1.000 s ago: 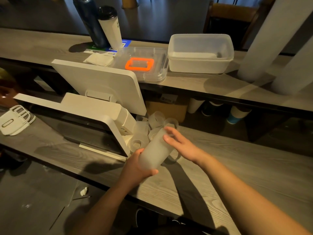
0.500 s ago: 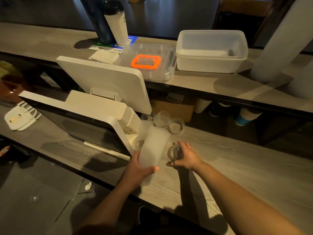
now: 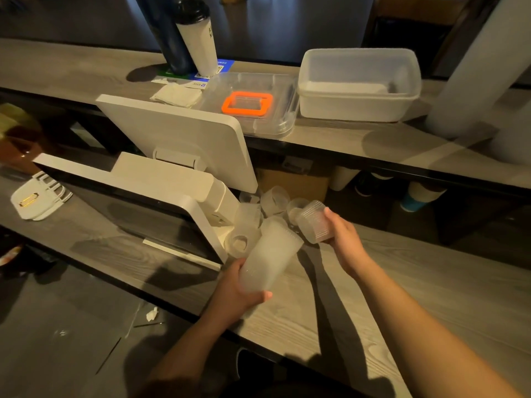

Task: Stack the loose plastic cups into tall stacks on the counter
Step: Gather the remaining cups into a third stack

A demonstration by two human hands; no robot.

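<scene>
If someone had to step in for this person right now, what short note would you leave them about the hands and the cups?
Left hand grips the tall frosted plastic cup stack, tilted with its open end toward the pile.
Right hand holds a short ribbed clear plastic cup lifted beside the stack's open end, not yet nested.
Loose clear cups lie jumbled on the grey wood-grain counter, against the base of the white till terminal.
Done: one stack partly built.
Left: slide in the held cup, gather the loose ones, then stand the stack on the counter.
</scene>
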